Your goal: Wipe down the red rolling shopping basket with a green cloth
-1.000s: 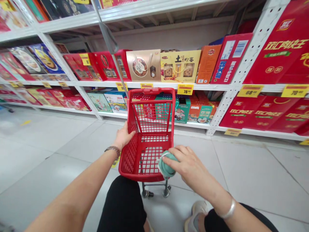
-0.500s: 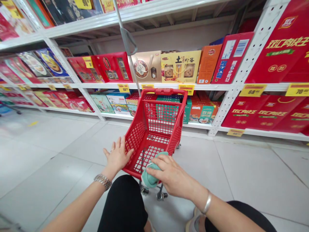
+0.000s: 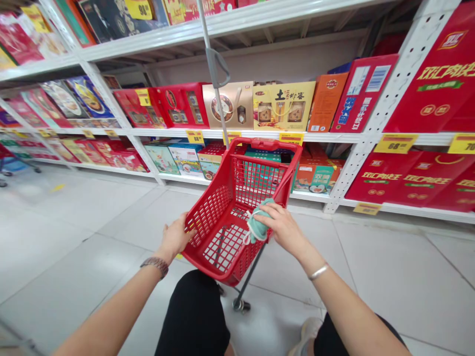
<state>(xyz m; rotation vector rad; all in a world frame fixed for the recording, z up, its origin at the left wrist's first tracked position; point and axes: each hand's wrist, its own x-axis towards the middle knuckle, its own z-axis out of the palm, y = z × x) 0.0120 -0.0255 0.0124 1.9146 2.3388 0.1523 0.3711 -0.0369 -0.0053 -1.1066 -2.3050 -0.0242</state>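
A small red shopping cart point(image 3: 212, 212) with a perforated basket stands in front of my knees. My left hand point(image 3: 175, 236) grips the basket's left wall near its front corner, thumb on the inside and fingers mostly hidden outside. In my right hand point(image 3: 282, 225) is a teal cloth point(image 3: 259, 222) with white edging. That hand presses the cloth over the upper edge of the basket's right wall, and part of the cloth hangs inside. The basket holds no goods.
Behind the cart run white shelves point(image 3: 260, 132) filled with boxed goods and yellow price tags point(image 3: 395, 143). A pole with a grey hook point(image 3: 218, 68) rises behind the cart handle. Another cart's wheels point(image 3: 33, 169) show at far left on the tiled floor point(image 3: 122, 217).
My left hand has gone from flat beside the basket to gripping its left wall. My right hand has carried the cloth from the front rim up to the right wall. The cart has turned slightly.
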